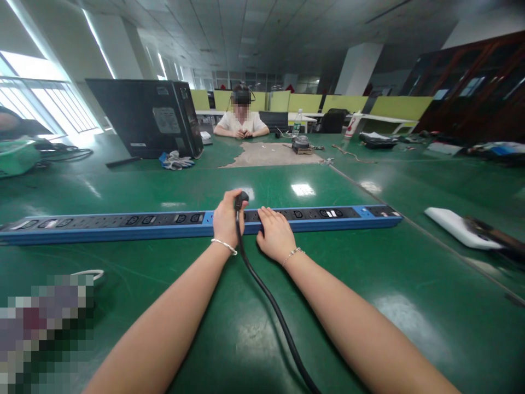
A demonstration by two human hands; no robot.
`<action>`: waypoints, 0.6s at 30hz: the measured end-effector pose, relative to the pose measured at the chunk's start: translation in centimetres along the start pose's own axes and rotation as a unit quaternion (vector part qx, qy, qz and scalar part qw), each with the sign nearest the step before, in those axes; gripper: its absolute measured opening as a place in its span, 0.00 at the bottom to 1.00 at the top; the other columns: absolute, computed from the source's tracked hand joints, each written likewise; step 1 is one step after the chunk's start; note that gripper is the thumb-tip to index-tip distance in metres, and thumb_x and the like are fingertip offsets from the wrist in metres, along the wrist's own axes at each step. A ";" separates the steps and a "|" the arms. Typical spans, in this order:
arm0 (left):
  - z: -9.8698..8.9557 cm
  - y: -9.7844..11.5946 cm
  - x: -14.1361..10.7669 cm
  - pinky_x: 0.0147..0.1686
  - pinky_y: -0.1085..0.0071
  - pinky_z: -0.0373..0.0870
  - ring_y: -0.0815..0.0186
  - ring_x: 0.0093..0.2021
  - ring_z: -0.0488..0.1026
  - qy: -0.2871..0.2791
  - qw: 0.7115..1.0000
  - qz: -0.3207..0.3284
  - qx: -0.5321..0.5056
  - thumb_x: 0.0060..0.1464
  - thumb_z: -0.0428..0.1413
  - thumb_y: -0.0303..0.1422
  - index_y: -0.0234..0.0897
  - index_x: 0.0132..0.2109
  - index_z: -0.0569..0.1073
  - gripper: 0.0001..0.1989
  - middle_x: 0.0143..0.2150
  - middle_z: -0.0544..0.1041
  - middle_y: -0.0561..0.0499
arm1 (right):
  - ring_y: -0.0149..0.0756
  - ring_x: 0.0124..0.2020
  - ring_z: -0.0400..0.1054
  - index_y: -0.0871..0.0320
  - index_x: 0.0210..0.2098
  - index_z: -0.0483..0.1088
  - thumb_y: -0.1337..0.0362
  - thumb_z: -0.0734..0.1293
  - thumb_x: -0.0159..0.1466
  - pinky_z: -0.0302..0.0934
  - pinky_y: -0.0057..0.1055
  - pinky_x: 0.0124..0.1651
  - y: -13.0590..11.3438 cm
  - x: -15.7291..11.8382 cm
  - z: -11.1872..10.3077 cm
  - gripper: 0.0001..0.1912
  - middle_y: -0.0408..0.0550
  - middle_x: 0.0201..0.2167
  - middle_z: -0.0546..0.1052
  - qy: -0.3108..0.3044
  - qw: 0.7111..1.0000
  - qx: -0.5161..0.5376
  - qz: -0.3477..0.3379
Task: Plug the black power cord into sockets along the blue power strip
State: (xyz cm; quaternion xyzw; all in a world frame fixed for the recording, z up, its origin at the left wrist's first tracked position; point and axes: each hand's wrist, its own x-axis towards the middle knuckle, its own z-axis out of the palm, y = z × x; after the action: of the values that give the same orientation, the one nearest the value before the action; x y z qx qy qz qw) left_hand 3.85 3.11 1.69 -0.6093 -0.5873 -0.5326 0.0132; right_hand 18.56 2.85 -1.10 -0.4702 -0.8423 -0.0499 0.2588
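Note:
A long blue power strip with rows of black sockets lies across the green table. My left hand is wrapped round a black plug at the strip's middle, with the plug raised above the sockets. From the plug a thick black cable runs down between my forearms to the bottom edge. My right hand rests on the strip just right of the plug, its fingers stretched over the top and holding no separate object.
Behind the strip stand a black computer case, gloves and a small device. A person sits across the green table. A white object lies at right, a blurred item at lower left.

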 end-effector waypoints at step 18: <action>-8.0 -8.0 2.2 0.42 0.65 0.70 0.62 0.37 0.75 -0.208 0.975 -0.010 0.075 0.53 0.50 0.40 0.38 0.49 0.66 0.18 0.39 0.77 0.46 | 0.42 0.62 0.52 0.65 0.57 0.61 0.68 0.59 0.58 0.44 0.41 0.63 0.2 0.0 0.0 0.27 0.55 0.60 0.62 0.004 1.000 0.018 -0.005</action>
State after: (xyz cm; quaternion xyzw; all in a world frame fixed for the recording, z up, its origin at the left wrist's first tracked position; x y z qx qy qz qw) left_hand -7.61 1.95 1.72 -0.6981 -0.6213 -0.3491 -0.0691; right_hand 18.69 3.01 -1.14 -0.4607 -0.8445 -0.0377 0.2705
